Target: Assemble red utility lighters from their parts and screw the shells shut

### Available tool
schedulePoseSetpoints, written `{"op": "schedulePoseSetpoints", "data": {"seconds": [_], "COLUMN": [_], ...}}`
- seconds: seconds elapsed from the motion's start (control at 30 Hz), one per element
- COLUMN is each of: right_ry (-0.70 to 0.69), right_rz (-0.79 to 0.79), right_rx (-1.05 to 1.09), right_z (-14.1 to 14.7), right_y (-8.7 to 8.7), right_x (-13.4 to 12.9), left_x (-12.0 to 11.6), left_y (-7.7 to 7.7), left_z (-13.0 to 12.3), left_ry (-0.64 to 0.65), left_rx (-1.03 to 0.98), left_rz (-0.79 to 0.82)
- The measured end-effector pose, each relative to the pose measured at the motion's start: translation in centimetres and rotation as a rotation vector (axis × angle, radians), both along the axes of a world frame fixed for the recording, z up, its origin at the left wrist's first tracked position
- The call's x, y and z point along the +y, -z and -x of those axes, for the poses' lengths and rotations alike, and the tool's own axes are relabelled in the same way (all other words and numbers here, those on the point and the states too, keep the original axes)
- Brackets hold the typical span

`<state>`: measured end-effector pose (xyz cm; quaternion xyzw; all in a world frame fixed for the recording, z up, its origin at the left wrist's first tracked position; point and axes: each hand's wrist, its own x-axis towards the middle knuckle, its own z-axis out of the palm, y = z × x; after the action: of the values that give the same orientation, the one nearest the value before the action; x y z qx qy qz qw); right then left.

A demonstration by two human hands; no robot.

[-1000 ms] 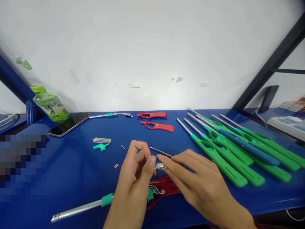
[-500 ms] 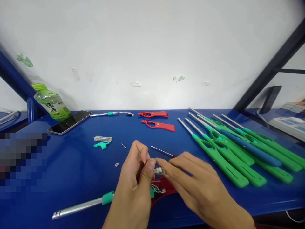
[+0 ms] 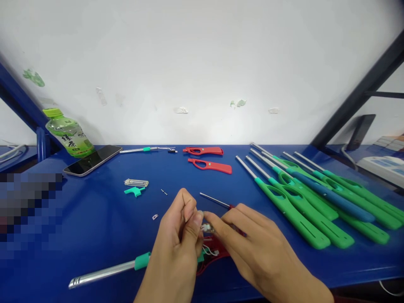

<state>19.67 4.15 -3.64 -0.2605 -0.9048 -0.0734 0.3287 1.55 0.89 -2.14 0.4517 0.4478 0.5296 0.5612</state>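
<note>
One small clear part (image 3: 207, 227) sits between the left hand (image 3: 176, 244) and the right hand (image 3: 260, 248). The left thumb and forefinger are pinched narrow at its one end; the right fingers hold the other, though their exact grip is partly hidden. Directly beneath the fingers lies a red casing (image 3: 222, 247) with white wires (image 3: 212, 252), partly covered by the hands. A metal tube (image 3: 104, 272) with a green collar (image 3: 142, 261) reaches out to the left of them.

Just beyond the fingertips is a screwdriver (image 3: 215, 200), its handle mostly behind the right hand. Left of the fingers are a small metal clip (image 3: 155, 216), a thin pin (image 3: 164, 192), a green trigger (image 3: 134, 192) and a clear tank (image 3: 136, 182). To their right spread green lighters (image 3: 303, 221), with a blue lighter (image 3: 334, 197) among them. Farther past the fingers, two red shells (image 3: 211, 166) lie near the white wall (image 3: 202, 63); well off to the left are a phone (image 3: 93, 160) and a bottle (image 3: 70, 134).
</note>
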Motion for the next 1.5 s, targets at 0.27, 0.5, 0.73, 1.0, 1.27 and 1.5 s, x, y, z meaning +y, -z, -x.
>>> {"op": "schedulePoseSetpoints", "data": {"seconds": [0.27, 0.5, 0.73, 1.0, 1.27, 1.5], "right_ry": [0.011, 0.059, 0.023, -0.021, 0.092, 0.054], "right_rz": [0.102, 0.526, 0.518, 0.477, 0.429, 0.543], "right_rx": [0.090, 0.199, -0.018, -0.108, 0.001, -0.021], "right_z": [-0.4, -0.9, -1.2, -0.5, -1.4, -1.9], "right_y": [-0.1, -1.0, 0.0, 0.0, -0.2, -1.0], "right_x": [-0.1, -0.4, -0.2, 0.2, -0.5, -0.1], "left_x": [-0.3, 0.4, 0.0, -1.3, -1.4, -1.8], "left_y": [-0.6, -2.9, -0.8, 2.8, 3.6, 4.2], "left_z": [1.1, 4.5, 4.9, 4.8, 4.7, 5.3], "left_ry": [0.047, -0.058, -0.136, 0.019, -0.037, -0.053], "left_rx": [0.262, 0.782, 1.059, 1.229, 1.275, 1.343], "left_rz": [-0.068, -0.319, -0.620, -0.717, -0.802, -0.875]}}
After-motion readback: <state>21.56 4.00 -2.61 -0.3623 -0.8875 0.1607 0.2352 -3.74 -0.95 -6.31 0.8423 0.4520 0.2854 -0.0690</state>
